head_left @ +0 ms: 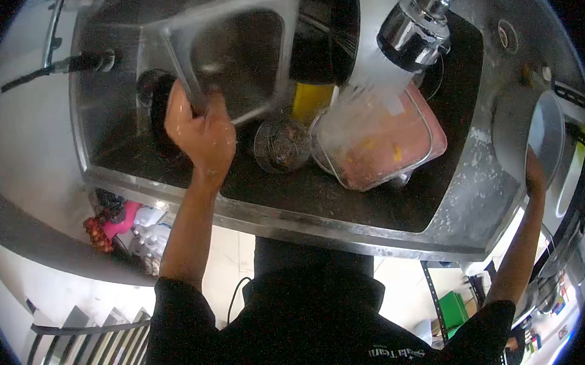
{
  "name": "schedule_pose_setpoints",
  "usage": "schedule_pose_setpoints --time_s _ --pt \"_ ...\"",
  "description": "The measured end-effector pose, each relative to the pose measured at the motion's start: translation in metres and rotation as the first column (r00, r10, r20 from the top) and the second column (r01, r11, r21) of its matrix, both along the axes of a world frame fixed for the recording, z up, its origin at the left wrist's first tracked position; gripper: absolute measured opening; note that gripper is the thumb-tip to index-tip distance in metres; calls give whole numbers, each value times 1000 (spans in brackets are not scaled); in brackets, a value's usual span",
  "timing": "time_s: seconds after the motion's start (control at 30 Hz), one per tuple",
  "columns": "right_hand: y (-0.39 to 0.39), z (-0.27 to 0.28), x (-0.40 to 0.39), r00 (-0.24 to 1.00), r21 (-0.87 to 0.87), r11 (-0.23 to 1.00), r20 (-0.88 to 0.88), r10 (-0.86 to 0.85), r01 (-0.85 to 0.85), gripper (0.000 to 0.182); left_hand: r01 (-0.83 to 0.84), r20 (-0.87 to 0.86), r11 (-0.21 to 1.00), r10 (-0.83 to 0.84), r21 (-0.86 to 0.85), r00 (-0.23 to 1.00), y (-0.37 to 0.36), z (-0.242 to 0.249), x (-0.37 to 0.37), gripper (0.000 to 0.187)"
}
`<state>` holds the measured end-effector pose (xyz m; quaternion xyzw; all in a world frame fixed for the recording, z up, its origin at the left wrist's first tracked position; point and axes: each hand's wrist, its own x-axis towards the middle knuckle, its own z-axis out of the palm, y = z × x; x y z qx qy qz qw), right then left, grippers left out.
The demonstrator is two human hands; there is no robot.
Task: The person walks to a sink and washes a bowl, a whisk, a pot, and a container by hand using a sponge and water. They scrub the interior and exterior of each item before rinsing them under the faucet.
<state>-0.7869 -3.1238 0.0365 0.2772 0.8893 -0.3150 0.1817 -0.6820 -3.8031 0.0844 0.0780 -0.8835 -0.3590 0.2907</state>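
Note:
My left hand (205, 125) is closed on the lower left edge of a rectangular metal pan (284, 53), lifted and tilted over the sink; the pan is blurred. My right hand (534, 174) is at the near rim of a round grey tub (513, 127) on the right counter, fingers partly hidden at the rim. Water sprays from the chrome faucet (414, 38) onto a pinkish rectangular container (393, 145) with yellow bits on it. Beside that container lies a round wire strainer (281, 144). A yellow item (310, 101) sits behind the strainer.
The metal sink (289, 224) has a raised front rim close to my body. A large dark round vessel (327, 29) stands at the back. Below on the left are a pink item (122, 218) and plastic bags (153, 230). A green box (453, 309) is low on the right.

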Motion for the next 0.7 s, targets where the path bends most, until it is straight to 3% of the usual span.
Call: schedule_pose_setpoints --time_s 0.03,0.13,0.2,0.27,0.33,0.37,0.4,0.43,0.47,0.5,0.53,0.57,0.63,0.7 --pt "1 4 -1 999 -31 998 -15 -46 45 57 -45 95 953 17 300 995 7 1 -2 14" --pt "-2 32 2 958 -216 947 -109 -266 238 58 -218 322 743 4 632 947 18 2 0 15" --pt "-18 60 14 919 -370 888 -175 -354 271 59 -211 367 724 -63 657 928 21 -6 8 15" --pt "-65 83 37 928 -485 859 -220 -300 163 63 -245 473 757 -95 606 876 29 -9 15 14" --pt "-162 105 53 973 -457 890 -209 -100 -6 67 -254 552 770 -149 585 820 36 -10 22 14" --pt "-224 110 59 984 -533 840 -177 13 -107 68 -259 589 777 -172 574 790 40 -13 25 14" --pt "-286 115 65 980 -608 769 -152 128 -194 69 -213 456 691 -187 690 870 48 -29 31 14" --pt "-334 109 73 984 -770 613 -121 132 -177 66 -199 457 685 -217 701 863 53 -39 35 15" --pt "-372 96 73 950 -748 593 -178 257 -300 56 -187 458 677 -245 712 855 56 -48 39 15" --pt "-408 81 77 853 -481 707 -236 465 -518 50 -175 458 670 -271 721 846 59 -52 41 16" --pt "-444 66 81 731 -155 716 -214 648 -681 44 -178 499 706 -278 686 821 62 -54 41 13" --pt "-472 35 88 725 -293 664 -324 608 -688 40 -147 518 784 -244 603 820 67 -55 41 12" --pt "-508 -19 88 350 213 506 -504 790 -836 39 -80 540 909 -171 409 824 71 -55 40 11" --pt "-529 -38 84 397 207 522 -442 804 -827 41 -133 543 875 -164 466 824 65 -57 38 10"
